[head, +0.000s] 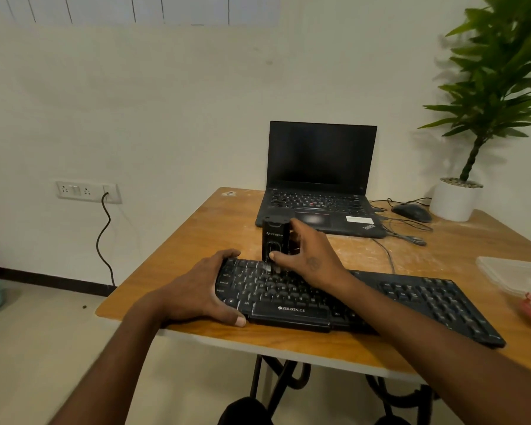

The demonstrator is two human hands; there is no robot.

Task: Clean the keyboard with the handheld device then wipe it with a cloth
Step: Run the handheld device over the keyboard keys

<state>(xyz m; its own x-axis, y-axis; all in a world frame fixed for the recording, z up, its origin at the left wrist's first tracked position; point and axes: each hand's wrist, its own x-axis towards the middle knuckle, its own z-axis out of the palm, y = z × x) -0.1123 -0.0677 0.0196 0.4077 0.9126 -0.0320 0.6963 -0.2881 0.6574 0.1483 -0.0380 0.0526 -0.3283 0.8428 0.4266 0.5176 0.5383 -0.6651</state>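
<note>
Right hand (311,256) grips the handheld device (276,240) upright, thumb on its front face, fingers wrapped round the far side. Device is a black boxy unit with faint branding near the top and a dark oval panel lower down; its pale nozzle end touches the upper-left key rows. Left hand (201,289) clamps the left end of the keyboard (350,302), fingers curled over the far edge, thumb hooked on the near edge.

Keyboard is black, full-size, white key legends, "ZEBRONICS" printed on the front palm strip. It lies slanted along the near part of the wooden table (196,237), right end with the number pad angled toward the near edge.

Behind the device sits an open black laptop (319,179), screen dark. Right of it a black mouse (411,211) with loose cables beside it, then a white pot holding a green plant (488,87) at the far right corner. A clear plastic container (515,276) sits at the right edge. On the wall left, a white socket panel (88,191) with a black cord (103,240) hanging down. Cloth not identifiable.
</note>
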